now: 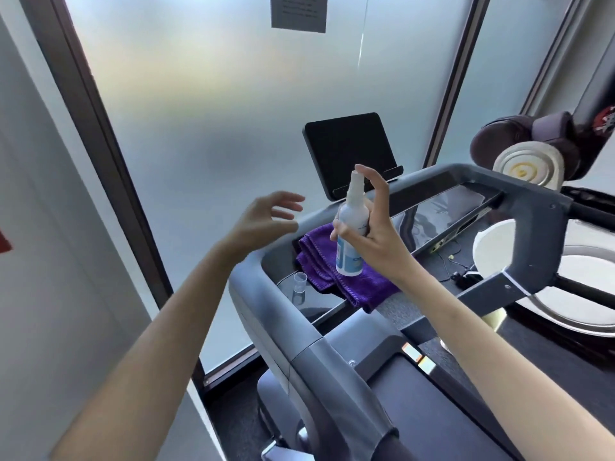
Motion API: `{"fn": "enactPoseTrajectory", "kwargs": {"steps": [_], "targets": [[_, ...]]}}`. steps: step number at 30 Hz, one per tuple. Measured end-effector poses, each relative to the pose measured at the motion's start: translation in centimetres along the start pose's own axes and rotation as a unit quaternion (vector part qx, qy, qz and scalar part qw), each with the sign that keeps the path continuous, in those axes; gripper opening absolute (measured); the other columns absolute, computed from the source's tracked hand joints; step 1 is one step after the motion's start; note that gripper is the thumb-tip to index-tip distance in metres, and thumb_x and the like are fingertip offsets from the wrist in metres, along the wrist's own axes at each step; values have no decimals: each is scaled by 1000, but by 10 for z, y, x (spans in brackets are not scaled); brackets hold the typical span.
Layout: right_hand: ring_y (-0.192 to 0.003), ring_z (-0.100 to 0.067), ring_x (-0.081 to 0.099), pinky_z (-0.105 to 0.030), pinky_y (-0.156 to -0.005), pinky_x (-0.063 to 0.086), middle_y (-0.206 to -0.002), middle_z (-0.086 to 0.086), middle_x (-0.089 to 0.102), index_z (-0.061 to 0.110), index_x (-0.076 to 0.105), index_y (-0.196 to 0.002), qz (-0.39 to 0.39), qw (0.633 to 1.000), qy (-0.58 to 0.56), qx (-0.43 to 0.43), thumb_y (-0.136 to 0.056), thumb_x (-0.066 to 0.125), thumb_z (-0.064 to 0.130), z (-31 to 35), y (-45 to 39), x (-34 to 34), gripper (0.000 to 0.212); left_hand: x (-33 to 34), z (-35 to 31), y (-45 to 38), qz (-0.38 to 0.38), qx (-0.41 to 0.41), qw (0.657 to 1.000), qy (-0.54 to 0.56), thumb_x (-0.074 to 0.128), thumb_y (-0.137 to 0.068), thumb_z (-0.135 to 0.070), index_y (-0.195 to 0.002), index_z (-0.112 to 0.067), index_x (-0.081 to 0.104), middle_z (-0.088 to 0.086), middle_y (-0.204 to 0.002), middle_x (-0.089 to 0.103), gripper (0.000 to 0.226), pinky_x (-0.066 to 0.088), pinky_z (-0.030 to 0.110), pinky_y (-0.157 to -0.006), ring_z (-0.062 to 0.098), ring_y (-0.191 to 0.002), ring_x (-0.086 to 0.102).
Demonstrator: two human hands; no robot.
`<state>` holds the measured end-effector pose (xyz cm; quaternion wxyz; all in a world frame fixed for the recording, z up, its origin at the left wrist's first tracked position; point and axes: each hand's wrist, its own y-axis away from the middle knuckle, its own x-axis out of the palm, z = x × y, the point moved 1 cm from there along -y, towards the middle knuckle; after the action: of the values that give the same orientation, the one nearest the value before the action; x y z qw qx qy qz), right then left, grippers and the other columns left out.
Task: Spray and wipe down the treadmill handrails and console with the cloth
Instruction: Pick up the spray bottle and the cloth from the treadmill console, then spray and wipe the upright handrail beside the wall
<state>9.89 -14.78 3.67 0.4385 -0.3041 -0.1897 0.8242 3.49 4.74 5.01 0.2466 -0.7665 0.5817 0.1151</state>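
Observation:
My right hand (376, 227) grips a white spray bottle (351, 227) upright above the treadmill console (442, 207), with the index finger arched over the nozzle. A folded purple cloth (332, 271) lies on the console's left end, partly behind the bottle. My left hand (266, 217) hovers open to the left of the bottle, fingers spread, holding nothing. The grey left handrail (276, 314) curves down toward me. The bottle's clear cap (299, 281) stands on the console beside the cloth.
A black tablet holder (349, 151) rises behind the console. Frosted glass panels fill the wall ahead. A dark machine with a cream round part (529, 168) stands at the right, beyond the right handrail (539, 227). The treadmill deck (432, 410) lies below.

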Motion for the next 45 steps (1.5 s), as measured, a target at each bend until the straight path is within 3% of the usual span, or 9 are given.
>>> {"fn": "enactPoseTrajectory", "kwargs": {"steps": [8, 12, 14, 18, 24, 31, 35, 40, 45], "targets": [[-68, -50, 54, -65, -69, 48, -89, -30, 51, 40, 21, -138, -31, 999, 18, 33, -89, 60, 5, -10, 15, -13, 71, 76, 28, -69, 100, -35, 949, -298, 70, -83, -42, -120, -9, 61, 11, -114, 66, 50, 46, 33, -88, 26, -106, 59], [-69, -49, 55, -63, -73, 48, -88, -31, 51, 45, 22, -138, -48, 997, 26, 46, -90, 60, 7, -19, 22, -25, 72, 79, 33, -77, 70, -29, 939, -334, 75, -78, -40, -80, -4, 64, 11, -78, 63, 38, 45, 34, -65, 28, -82, 57], [-71, -51, 55, -62, -75, 49, -91, -28, 50, 45, 22, -137, -60, 997, 30, 49, -90, 60, 7, -21, 24, -29, 72, 80, 32, -78, 74, -42, 934, -347, 78, -76, -38, -52, -9, 44, 6, -56, 43, 50, 34, 33, -51, 22, -63, 44], [-73, -51, 56, -62, -76, 50, -95, -25, 50, 48, 22, -137, -69, 996, 34, 49, -90, 61, 8, -21, 24, -30, 73, 85, 29, -77, 95, -73, 929, -350, 78, -76, -37, -54, -14, 34, 20, -67, 46, 54, 36, 36, -59, 20, -69, 40], [-72, -45, 55, -55, -72, 53, -96, -16, 52, 43, 24, -137, -71, 996, 42, 37, -90, 62, 4, -22, 21, -30, 73, 83, 30, -78, 84, -75, 943, -314, 79, -73, -33, -57, -10, 50, 1, -55, 42, 41, 29, 28, -47, 20, -66, 44], [-71, -47, 55, -57, -74, 52, -91, -7, 51, 34, 25, -138, -67, 996, 38, 39, -90, 61, -3, -23, 24, -36, 71, 84, 29, -72, 70, -201, 975, -64, 74, -76, -26, -91, -3, 65, 9, -82, 66, 29, 55, 34, -69, 25, -77, 65], [-66, -40, 52, -52, -69, 53, -85, -23, 51, 32, 26, -138, -71, 995, 52, 39, -89, 63, -2, -18, 28, -42, 70, 81, 13, -65, 107, -286, 941, 143, 73, -83, -24, -99, -9, 63, 9, -84, 72, 23, 57, 28, -58, 22, -69, 69], [-65, -42, 61, -54, -68, 54, -89, -14, 58, 36, 26, -138, -73, 995, 71, 22, -89, 64, 4, -7, 30, -50, 70, 72, -17, -60, 117, -259, 915, 287, 73, -84, -20, -98, -7, 64, 7, -80, 74, 22, 59, 27, -58, 18, -66, 72], [-64, -41, 59, -43, -62, 56, -101, 7, 53, 37, 28, -136, -78, 995, 63, -20, -89, 65, 4, 5, 26, -55, 69, 42, -51, -42, 28, -195, 915, 352, 73, -83, -21, -99, -8, 64, 7, -81, 74, 22, 59, 27, -60, 18, -68, 71]]}}
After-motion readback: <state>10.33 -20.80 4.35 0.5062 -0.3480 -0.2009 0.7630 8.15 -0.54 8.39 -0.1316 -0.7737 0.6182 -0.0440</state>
